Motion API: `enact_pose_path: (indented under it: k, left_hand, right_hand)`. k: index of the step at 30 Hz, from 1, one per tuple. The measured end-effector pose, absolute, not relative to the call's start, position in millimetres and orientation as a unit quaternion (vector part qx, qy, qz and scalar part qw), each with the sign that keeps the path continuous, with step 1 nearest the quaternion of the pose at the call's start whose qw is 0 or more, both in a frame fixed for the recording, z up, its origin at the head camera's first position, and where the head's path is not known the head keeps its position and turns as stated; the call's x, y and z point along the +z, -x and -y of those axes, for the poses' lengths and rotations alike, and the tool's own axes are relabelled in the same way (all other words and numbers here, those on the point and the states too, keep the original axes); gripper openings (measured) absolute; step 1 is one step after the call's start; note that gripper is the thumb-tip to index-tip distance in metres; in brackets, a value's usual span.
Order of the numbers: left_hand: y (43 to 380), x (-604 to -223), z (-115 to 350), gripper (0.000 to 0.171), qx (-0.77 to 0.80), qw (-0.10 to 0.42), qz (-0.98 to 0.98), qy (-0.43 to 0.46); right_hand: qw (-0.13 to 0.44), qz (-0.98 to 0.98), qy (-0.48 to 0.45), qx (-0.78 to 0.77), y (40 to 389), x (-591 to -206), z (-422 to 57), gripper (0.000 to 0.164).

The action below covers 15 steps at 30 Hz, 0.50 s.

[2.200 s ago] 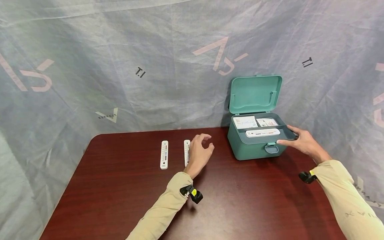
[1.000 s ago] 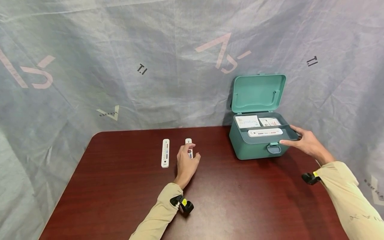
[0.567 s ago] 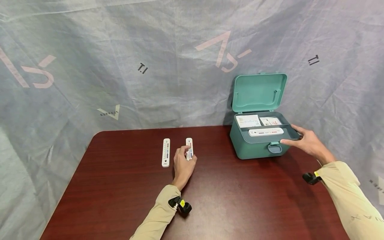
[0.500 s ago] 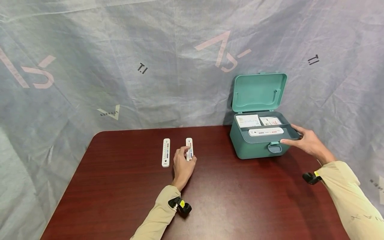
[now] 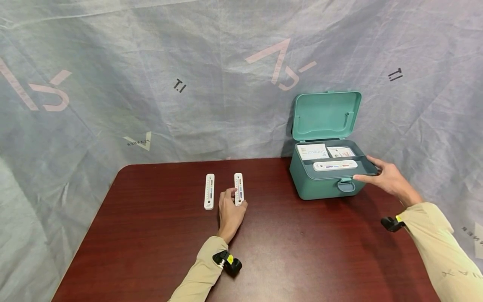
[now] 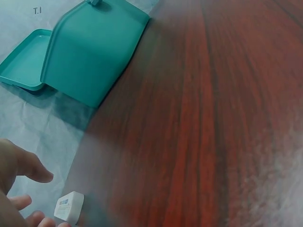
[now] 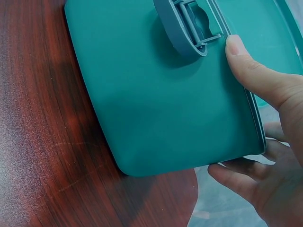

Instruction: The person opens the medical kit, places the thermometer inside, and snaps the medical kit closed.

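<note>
My left hand (image 5: 230,214) is at the lower end of a white wall thermometer (image 5: 238,182) lying on the table. Its fingers are on the left side and the thumb on the right. In the left wrist view the thumb (image 6: 40,172) stands apart from the thermometer (image 6: 69,206); whether the other fingers touch it I cannot tell. A second thermometer (image 5: 209,191) lies parallel, further left. At the right, my right hand (image 5: 392,184) grips the front right corner of a green first-aid box (image 5: 320,188), thumb on the front rim, fingers around the side.
The box lid (image 5: 327,115) stands raised at the back. In the box's front compartment lies a third thermometer (image 5: 335,165); behind the divider are a "Surgical" packet (image 5: 312,151) and another white packet (image 5: 340,152). A grey cloth (image 5: 188,117) hangs behind the dark red table (image 5: 286,251).
My left hand has come left and toward me from beside the right thermometer, then slid slightly down to its lower end. My right hand keeps its hold on the box corner.
</note>
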State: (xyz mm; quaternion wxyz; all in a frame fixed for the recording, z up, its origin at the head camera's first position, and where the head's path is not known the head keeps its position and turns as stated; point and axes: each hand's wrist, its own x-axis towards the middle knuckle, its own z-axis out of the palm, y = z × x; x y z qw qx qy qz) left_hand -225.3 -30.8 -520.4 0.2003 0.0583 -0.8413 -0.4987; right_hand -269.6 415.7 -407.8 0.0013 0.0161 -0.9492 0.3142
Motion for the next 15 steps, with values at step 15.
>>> enact_pose_path:
  k: [15]
  left_hand:
    - [232.8,-517.3,30.2,0.061,-0.427,0.131,0.891,-0.081]
  right_hand:
    - [0.012,0.952,-0.016,0.306,268.1,-406.6,-413.7,0.098]
